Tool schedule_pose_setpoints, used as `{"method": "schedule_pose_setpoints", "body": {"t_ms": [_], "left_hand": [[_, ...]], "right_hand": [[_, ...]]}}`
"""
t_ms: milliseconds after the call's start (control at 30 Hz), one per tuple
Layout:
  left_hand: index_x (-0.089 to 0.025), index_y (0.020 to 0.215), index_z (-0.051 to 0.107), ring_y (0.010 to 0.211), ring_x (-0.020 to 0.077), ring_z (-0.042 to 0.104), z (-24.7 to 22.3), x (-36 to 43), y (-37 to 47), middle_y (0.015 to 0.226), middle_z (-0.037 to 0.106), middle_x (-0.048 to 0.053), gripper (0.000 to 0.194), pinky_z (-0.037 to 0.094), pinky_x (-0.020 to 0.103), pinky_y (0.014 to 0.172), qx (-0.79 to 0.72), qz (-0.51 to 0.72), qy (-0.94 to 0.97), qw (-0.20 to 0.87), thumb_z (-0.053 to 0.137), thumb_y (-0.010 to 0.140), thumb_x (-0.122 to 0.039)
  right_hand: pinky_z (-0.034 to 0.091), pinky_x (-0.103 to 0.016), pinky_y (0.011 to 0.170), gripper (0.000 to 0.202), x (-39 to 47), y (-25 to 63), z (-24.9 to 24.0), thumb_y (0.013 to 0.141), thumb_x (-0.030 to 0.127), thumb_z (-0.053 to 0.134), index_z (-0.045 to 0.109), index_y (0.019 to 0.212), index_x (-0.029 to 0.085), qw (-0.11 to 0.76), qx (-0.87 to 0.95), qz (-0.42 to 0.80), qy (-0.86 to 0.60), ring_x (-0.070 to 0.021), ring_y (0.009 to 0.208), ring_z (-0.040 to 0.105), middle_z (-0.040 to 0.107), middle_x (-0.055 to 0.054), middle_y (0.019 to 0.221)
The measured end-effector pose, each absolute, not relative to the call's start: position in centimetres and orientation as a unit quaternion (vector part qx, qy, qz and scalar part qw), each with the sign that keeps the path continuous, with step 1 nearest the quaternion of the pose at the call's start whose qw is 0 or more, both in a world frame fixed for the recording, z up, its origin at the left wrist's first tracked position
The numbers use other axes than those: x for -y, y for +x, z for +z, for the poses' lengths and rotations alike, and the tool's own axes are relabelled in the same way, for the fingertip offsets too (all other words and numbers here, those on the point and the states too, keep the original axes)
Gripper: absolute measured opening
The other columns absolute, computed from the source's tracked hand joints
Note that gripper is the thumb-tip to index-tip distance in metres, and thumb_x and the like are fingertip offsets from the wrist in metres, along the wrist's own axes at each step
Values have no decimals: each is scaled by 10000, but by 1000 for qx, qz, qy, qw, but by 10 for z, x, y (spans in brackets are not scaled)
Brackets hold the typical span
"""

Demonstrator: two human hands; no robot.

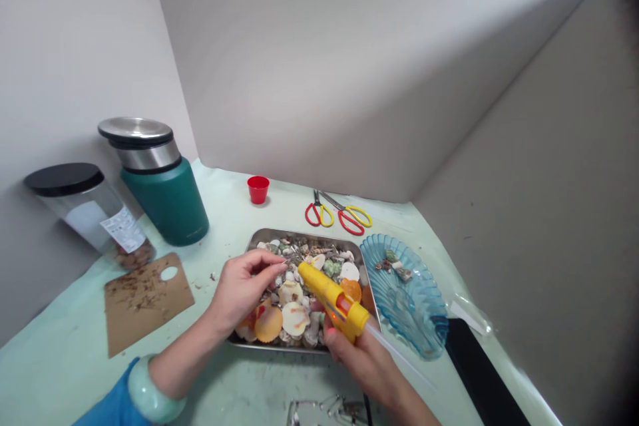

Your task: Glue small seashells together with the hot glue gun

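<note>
In the head view, loose shells (295, 319) fill the rectangular metal tray (279, 347), and no joined piece can be made out. Over the tray, the left hand's (244, 286) fingers pinch a thin piece, perhaps a twig or wire, too small to tell. The right hand (363, 354) grips a yellow plastic glue gun (323, 285), its nozzle above the tray. Right of the tray, a blue scalloped dish (414, 319) holds a few bits. Metal pieces (307, 405) nearer than the tray are cut off.

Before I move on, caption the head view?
Right hand holding a yellow glue gun over a metal tray of seashells.
</note>
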State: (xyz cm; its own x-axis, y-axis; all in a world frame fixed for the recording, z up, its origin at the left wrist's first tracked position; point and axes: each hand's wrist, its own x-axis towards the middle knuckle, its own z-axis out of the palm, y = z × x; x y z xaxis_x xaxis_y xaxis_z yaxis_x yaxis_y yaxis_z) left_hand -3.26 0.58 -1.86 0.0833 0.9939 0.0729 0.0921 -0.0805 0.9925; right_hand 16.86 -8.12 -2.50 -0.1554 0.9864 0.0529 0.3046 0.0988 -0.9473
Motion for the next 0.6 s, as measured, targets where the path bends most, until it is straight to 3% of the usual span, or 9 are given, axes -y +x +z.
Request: {"method": "schedule_pose_setpoints", "body": {"t_ms": [200, 367, 600], "left_hand": [[-145, 730, 694, 510, 97, 524, -17, -5, -33, 629, 628, -1, 121, 433, 195, 490, -477, 476, 563, 478, 700, 689, -259], [-147, 727, 697, 507, 92, 520, -17, -5, -33, 648, 633, 2, 115, 432, 193, 489, -474, 479, 562, 479, 696, 690, -256], [-147, 722, 700, 516, 97, 527, -17, -5, -34, 642, 640, 4, 111, 434, 194, 495, -478, 476, 567, 473, 702, 681, -251]], "right_hand": [[428, -268, 572, 427, 81, 168, -20, 838, 507, 517, 663, 1014, 147, 374, 646, 409, -525, -160, 588, 496, 572, -27, 676], [457, -305, 705, 402, 81, 168, -19, 828, 494, 543, 673, 992, 150, 386, 650, 401, -518, -203, 732, 563, 635, -60, 797], [461, -293, 675, 396, 81, 167, -19, 830, 479, 548, 667, 1013, 149, 384, 647, 396, -527, -192, 703, 558, 631, -51, 764]]}}
